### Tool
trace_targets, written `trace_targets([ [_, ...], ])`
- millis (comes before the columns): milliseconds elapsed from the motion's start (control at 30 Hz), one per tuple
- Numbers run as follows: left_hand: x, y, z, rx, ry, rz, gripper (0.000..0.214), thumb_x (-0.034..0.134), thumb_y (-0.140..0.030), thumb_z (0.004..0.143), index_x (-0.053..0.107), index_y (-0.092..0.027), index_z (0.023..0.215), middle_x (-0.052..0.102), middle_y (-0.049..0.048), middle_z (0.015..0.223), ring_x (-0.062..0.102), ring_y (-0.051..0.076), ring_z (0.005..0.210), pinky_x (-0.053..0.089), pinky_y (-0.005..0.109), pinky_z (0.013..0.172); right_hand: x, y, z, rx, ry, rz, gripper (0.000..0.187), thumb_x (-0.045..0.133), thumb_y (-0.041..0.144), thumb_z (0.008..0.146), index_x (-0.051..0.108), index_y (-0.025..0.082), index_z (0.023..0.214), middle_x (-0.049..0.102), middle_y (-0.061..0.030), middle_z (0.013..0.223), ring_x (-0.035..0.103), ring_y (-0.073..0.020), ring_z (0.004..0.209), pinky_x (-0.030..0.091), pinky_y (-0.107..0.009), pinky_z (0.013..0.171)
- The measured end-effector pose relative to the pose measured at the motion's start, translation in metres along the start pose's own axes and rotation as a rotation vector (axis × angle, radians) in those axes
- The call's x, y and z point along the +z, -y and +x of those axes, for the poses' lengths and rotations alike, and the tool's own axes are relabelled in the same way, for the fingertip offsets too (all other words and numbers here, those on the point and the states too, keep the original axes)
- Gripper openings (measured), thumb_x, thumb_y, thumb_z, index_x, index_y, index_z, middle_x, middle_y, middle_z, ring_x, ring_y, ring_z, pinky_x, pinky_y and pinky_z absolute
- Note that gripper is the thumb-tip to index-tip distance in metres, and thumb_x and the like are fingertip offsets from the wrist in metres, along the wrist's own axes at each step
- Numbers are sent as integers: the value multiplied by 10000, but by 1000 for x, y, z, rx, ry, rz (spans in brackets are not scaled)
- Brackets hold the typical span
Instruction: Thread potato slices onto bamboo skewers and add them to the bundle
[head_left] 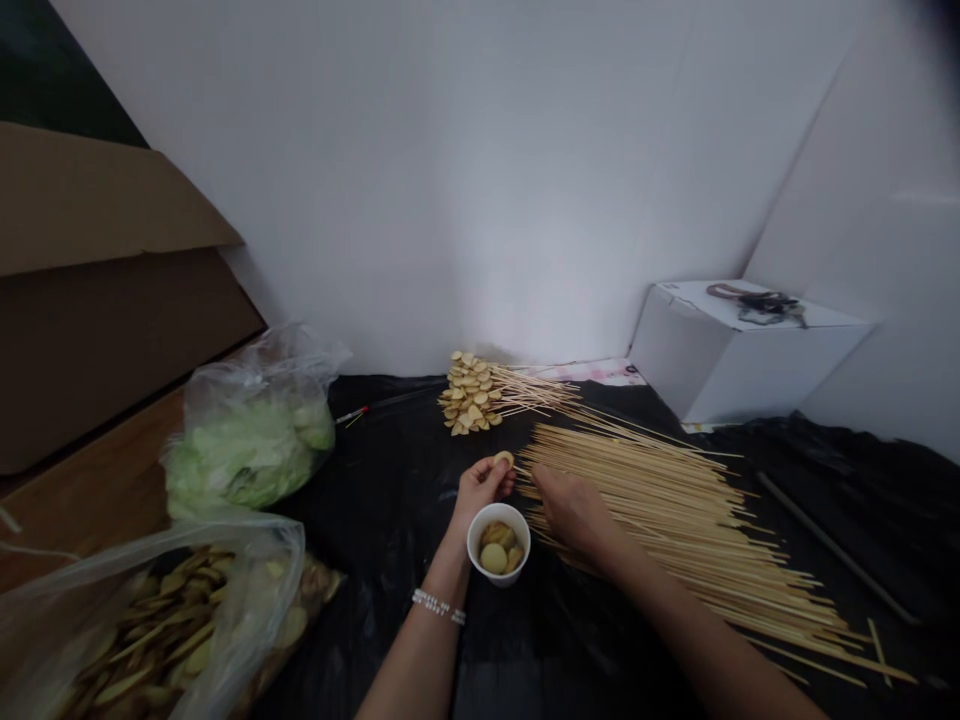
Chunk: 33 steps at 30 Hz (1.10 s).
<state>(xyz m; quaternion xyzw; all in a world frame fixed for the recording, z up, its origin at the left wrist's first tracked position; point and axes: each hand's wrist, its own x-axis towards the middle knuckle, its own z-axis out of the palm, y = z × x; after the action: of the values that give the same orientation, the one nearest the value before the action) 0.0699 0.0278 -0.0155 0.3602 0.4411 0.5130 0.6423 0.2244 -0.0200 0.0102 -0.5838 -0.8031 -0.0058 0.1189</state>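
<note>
**Potato slice [504, 459] pinched in the left hand [480, 487], right hand [574, 512] on the bamboo skewers [675, 530]**

So the slice is right at the tips of the left hand, gripped between the fingers and poking out over the top. That hand sits just above a white paper cup [499, 545] holding a few more potato slices. The right hand is just right of the cup, fingers down at the near ends of a big loose spread of skewers. Can't tell if it's actually pinching one or only touching them. There's a beaded bracelet [439, 605] on the left wrist.

Straight ahead of the cup is a bunch of skewers [510, 395] with slices [469, 395] threaded on their tips. Left of the cup there's a clear bag of pale green leaves [251, 440], and down to the lower left a bag of darker slices [157, 630]. It's all on a black plastic sheet [405, 440], with a white box [750, 350] well off to the right of the cup.
</note>
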Motion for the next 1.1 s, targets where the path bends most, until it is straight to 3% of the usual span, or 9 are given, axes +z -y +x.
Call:
trace_targets([
  [300, -4, 0, 1, -13, -4, -42, 432, 866, -418, 418, 687, -123, 677, 663, 18, 608, 554, 77, 497, 433, 189, 502, 2, 0, 0, 5, -5, -23, 203, 400, 77, 856, 535, 194, 954, 652, -35, 826, 616, -167, 724, 301, -261, 560],
  [633, -14, -24, -8, 60, 25, -58, 335, 832, -366, 556, 698, -128, 749, 614, -4, 642, 527, 46, 545, 409, 144, 519, 0, -12, 3, 106, -87, -34, 176, 378, 138, 915, 540, 205, 901, 650, -25, 823, 595, -150, 707, 259, -271, 551],
  [867, -13, -21, -8, 23, 90, -55, 290, 814, -355, 596, 694, -129, 732, 607, -2, 631, 523, 45, 547, 391, 144, 516, 1, -10, 2, 103, -113, -29, 212, 351, 186, 948, 552, 206, 886, 652, -18, 793, 592, -146, 673, 227, -282, 539],
  [1100, -5, -55, -26, 123, 65, -65, 274, 786, -355, 641, 709, -119, 757, 605, 15, 653, 518, 55, 563, 399, 153, 522, 3, -11, 0, 79, -142, -7, 257, 322, 230, 970, 563, 196, 887, 650, -30, 765, 585, -152, 669, 239, -281, 555],
])
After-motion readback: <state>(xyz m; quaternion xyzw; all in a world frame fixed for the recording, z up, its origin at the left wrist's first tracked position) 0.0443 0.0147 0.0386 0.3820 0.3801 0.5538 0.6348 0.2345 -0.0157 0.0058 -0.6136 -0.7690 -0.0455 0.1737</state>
